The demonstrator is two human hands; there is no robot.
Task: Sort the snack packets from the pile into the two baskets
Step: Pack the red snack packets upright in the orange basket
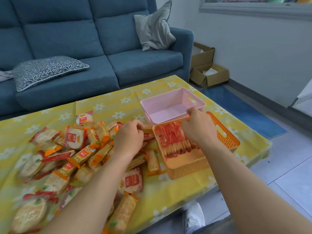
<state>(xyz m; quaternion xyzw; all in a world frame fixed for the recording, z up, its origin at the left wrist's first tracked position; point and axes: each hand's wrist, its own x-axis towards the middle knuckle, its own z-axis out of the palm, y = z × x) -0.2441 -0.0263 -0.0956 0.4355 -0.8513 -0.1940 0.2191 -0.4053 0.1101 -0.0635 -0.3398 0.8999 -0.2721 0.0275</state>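
Snack packets in red and orange wrappers lie heaped on the yellow flowered worktop, left of two perforated plastic baskets. Left hand pinches a ridged biscuit packet beside the orange basket. Right hand reaches over its row of red-wrapped packets, fingers curled; whether it grips anything is unclear. Behind sits the pink basket.

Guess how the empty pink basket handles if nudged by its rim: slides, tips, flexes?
The pink basket holds nothing and its walls are perforated plastic, so it is probably light and would slide easily on the glossy yellow tablecloth. It is wide and low, so tipping seems unlikely. The thin lattice wall may flex a little under the fingers.
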